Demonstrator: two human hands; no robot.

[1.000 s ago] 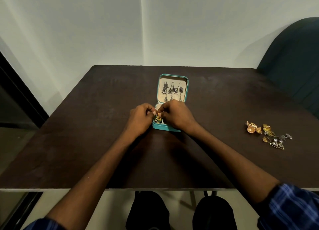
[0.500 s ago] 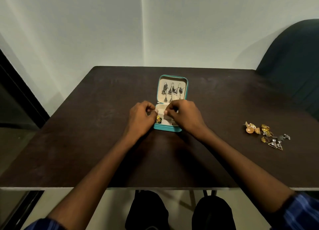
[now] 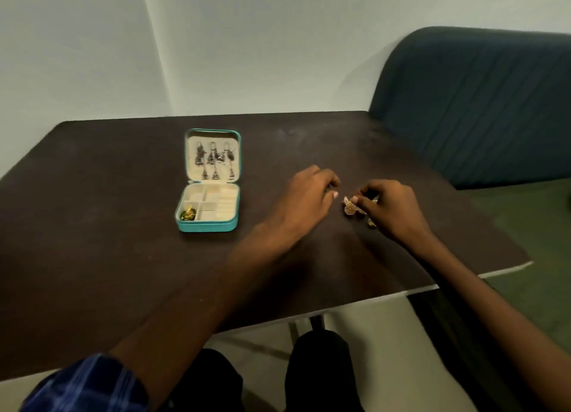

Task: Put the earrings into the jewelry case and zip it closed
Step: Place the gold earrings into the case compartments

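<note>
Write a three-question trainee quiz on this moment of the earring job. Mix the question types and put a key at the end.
1. True or false: the jewelry case is zipped shut.
2. Which compartment holds the gold and green earring? A) near left B) far right C) the lid
3. Fill in: the right hand pinches a ____ earring.

Key: 1 false, the lid stands open. 2 A. 3 gold. The left hand beside it looks empty, and the loose earrings are mostly hidden under the right hand.
</note>
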